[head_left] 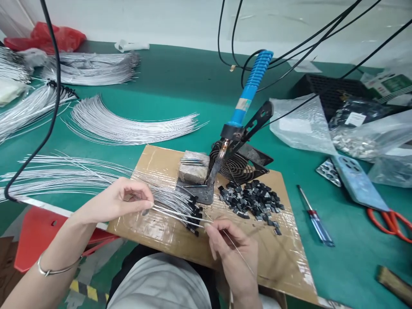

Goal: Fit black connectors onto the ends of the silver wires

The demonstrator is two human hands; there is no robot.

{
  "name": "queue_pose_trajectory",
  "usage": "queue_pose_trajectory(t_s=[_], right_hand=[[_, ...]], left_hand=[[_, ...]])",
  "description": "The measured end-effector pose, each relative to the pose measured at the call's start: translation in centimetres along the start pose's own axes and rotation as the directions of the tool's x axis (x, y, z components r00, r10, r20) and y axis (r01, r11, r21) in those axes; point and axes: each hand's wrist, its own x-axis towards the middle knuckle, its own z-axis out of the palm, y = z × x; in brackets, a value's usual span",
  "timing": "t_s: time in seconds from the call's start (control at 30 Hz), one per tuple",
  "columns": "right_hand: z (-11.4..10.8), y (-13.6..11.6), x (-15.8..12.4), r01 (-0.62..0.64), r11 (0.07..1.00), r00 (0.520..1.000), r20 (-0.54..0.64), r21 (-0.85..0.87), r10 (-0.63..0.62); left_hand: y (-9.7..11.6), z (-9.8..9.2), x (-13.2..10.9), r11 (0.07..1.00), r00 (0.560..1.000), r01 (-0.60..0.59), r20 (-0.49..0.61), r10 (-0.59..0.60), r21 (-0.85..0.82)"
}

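My left hand (128, 199) is closed in a pinch on thin white wires (180, 213), which run rightward over the board. My right hand (233, 246) pinches the right ends of these wires between thumb and forefinger. A fine pale strand (236, 246) also passes through the right fingers and trails over that hand. Beneath the held wires lies a bundle of white wires with black ends (193, 214). A soldering iron (243, 107) with a blue handle is propped in a stand behind the hands, tip pointing down. Right of the stand sits a pile of small black parts (252, 199).
Cardboard (280, 257) covers the front of the green table (180, 73). A grey block (193, 169) and a small fan (241, 163) stand by the iron. More wire bundles (128, 124) lie left. A screwdriver (317, 219), phone (358, 182) and scissors (391, 223) lie right. Black cables hang overhead.
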Motion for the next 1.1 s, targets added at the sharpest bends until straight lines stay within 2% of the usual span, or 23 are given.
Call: queue_pose_trajectory(t_s=[0.13,0.27,0.4,0.47,0.57,0.7,0.77,0.87,0.97,1.03,1.1], right_hand=[[-0.1,0.0,0.2,0.022,1.0,0.999,0.028,0.008,-0.023],[-0.4,0.1,0.3,0.086,0.996,0.994,0.065,-0.018,-0.084],[-0.6,0.1,0.2,0.179,0.981,0.982,0.075,-0.074,-0.173],[-0.5,0.1,0.2,0.239,0.965,0.969,0.082,-0.105,-0.231],[-0.2,0.1,0.0,0.307,0.942,0.95,0.1,-0.137,-0.295],[0.3,0.0,-0.3,0.354,0.916,0.934,0.107,-0.187,-0.34],[0.4,0.2,-0.4,0.342,0.919,0.94,0.072,-0.194,-0.335],[0.8,0.6,-0.6,0.276,0.946,0.96,0.002,-0.169,-0.28],[0.9,0.9,-0.5,0.176,0.98,0.975,-0.117,-0.096,-0.187],[0.4,0.7,-0.2,0.13,0.991,0.969,-0.209,-0.019,-0.131],[-0.6,0.4,0.3,0.092,0.99,0.967,-0.246,0.106,-0.064]], left_hand=[[0.0,-0.1,-0.1,0.998,0.999,-0.029,0.043,0.031,-0.048],[0.0,0.1,0.0,0.998,0.998,0.004,0.06,-0.001,-0.055],[-0.1,-0.1,0.0,0.999,0.993,0.034,0.112,-0.033,-0.003],[0.3,0.3,0.0,0.997,0.994,0.033,0.1,-0.04,0.066],[1.6,2.2,0.0,0.986,0.999,0.029,0.037,-0.036,0.164],[3.8,6.5,0.6,0.983,0.995,-0.028,0.097,0.011,0.179],[4.2,8.3,1.0,0.99,0.999,-0.034,0.038,0.029,0.135],[3.9,9.9,1.6,0.999,0.999,0.036,0.034,-0.035,-0.024],[3.3,10.1,2.0,0.978,0.995,0.094,0.043,-0.087,-0.189],[3.1,9.9,2.2,0.958,0.993,0.114,0.008,-0.116,-0.262],[3.0,9.6,2.3,0.941,0.988,0.132,-0.032,-0.149,-0.312]])
